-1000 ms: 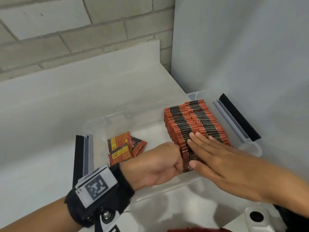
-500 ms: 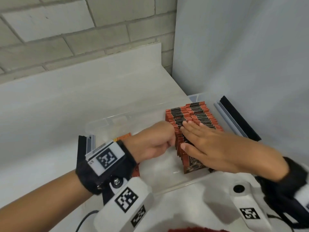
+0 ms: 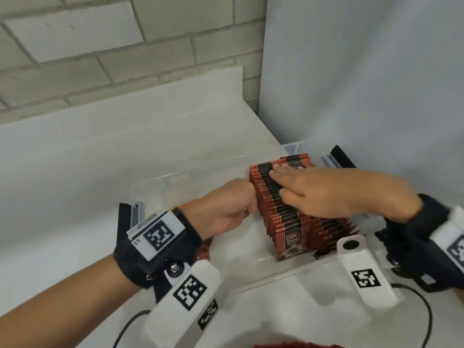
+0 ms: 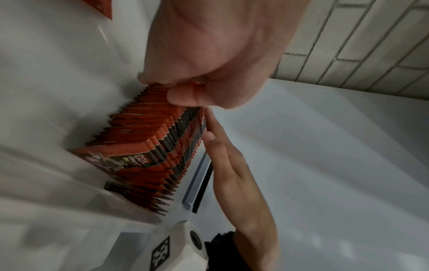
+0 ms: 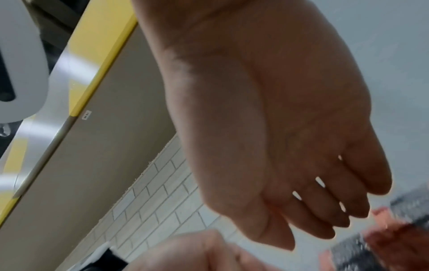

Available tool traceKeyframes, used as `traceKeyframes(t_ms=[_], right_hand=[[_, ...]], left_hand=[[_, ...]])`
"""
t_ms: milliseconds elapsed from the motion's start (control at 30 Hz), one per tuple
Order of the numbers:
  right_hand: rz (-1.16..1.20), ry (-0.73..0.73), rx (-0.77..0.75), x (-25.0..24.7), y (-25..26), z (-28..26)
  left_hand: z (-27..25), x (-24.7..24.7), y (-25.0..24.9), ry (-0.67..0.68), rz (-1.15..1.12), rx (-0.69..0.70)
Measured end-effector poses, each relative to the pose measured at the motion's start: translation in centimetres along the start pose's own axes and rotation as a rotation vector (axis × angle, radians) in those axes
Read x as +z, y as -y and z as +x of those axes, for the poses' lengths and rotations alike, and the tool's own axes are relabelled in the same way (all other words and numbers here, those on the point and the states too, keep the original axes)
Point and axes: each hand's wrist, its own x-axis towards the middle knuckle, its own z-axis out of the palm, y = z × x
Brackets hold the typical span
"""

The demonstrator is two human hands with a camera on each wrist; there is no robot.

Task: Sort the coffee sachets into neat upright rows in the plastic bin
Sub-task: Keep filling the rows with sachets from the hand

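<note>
**Two hands squaring up the sachet rows in the bin**

A white table (image 3: pixel 75 197) runs up to a pale brick wall (image 3: pixel 100 46) at the far side, with a plain grey panel (image 3: pixel 364 84) standing to the right. On the table sits the clear plastic bin (image 3: pixel 155 183), its black-and-grey latch handles showing at the left and right ends.

Inside the bin, toward its right half, the coffee sachets (image 3: pixel 283 212) stand upright in two tight red-and-black rows running from near to far. The nearest one faces out with "D2X" printed on it. A few loose sachets (image 3: pixel 204 249) lie in the left part of the bin, mostly hidden behind the left wrist.

The right hand (image 3: pixel 319 189) lies flat across the tops of the rows, fingers straight and together, reaching from the right; it grasps nothing. The left hand (image 3: pixel 226 207) is curled into a fist against the left face of the left row, and the left wrist view shows its thumb and fingertips (image 4: pixel 181 95) pressed on the sachets' edges there. Whether it actually pinches one I cannot tell.

Both wrists wear black straps with white marker-tagged camera units.
</note>
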Motion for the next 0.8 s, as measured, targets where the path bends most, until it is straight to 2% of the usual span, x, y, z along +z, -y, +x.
traceKeyframes(t_ms=[167,267,333,467,667,800], right_hand=[[-0.018,0.007,-0.040,0.3,0.0,-0.7],[0.018,-0.027,-0.074,0.5,-0.4,-2.1],[0.054,-0.040,-0.091,0.8,-0.7,-3.4],[-0.012,0.035,-0.105,1.5,0.1,-4.3],[0.036,0.004,-0.114,1.8,-0.3,-4.1],[-0.006,0.032,-0.115,2.1,-0.2,-3.6]], left_hand=[[-0.1,-0.1,0.3,0.092,0.015,-0.023],[0.1,-1.2,1.2,0.045,-0.011,-0.060],[-0.3,-1.5,2.1,0.108,-0.028,-0.100],[-0.3,0.5,3.8,0.243,-0.043,-0.159],[0.3,0.6,4.5,0.184,-0.061,-0.149],[0.2,1.0,4.6,0.196,-0.064,-0.133]])
